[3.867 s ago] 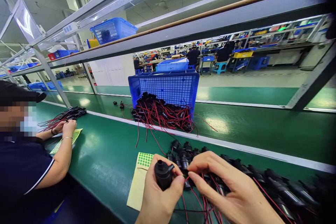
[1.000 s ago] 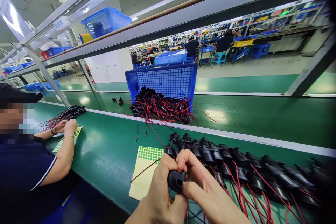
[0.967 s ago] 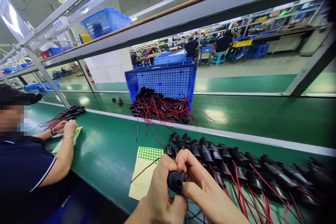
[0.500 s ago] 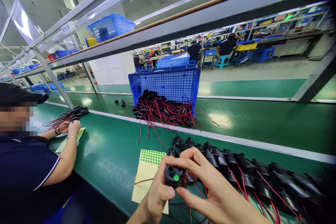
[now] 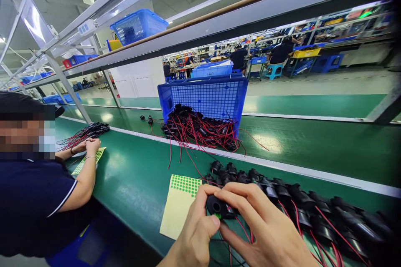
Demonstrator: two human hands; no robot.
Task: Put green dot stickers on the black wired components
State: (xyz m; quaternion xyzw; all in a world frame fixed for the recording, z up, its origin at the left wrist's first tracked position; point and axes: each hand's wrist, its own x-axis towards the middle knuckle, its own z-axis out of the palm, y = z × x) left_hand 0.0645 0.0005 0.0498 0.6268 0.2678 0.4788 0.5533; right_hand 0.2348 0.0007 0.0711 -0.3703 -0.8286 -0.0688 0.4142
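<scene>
Between my hands is a small black pump (image 5: 215, 205) with a round hollow spout facing me and red and black wires. My left hand (image 5: 198, 231) grips its left side, the thumb pressed at a green round sticker (image 5: 218, 216) on its face. The fingers of my right hand (image 5: 261, 225) close round its top and right side. Beneath and left of my hands lies a pale yellow sheet (image 5: 175, 215) with rows of green dots at its top. Several like black pumps (image 5: 294, 196) with red wires lie in rows to the right, partly hidden by my right hand.
A blue crate (image 5: 203, 91) tipped on its side spills wired black pumps onto the green bench (image 5: 131, 175). At left a co-worker (image 5: 34, 192) in a dark shirt handles parts over another dotted sheet (image 5: 100, 154). A metal shelf beam (image 5: 200, 33) crosses overhead, carrying a blue basket (image 5: 140, 25).
The pump has tilted in my hands, so its spout points more towards me. My left thumb has moved onto the green sticker, partly covering it. The view has shifted slightly.
</scene>
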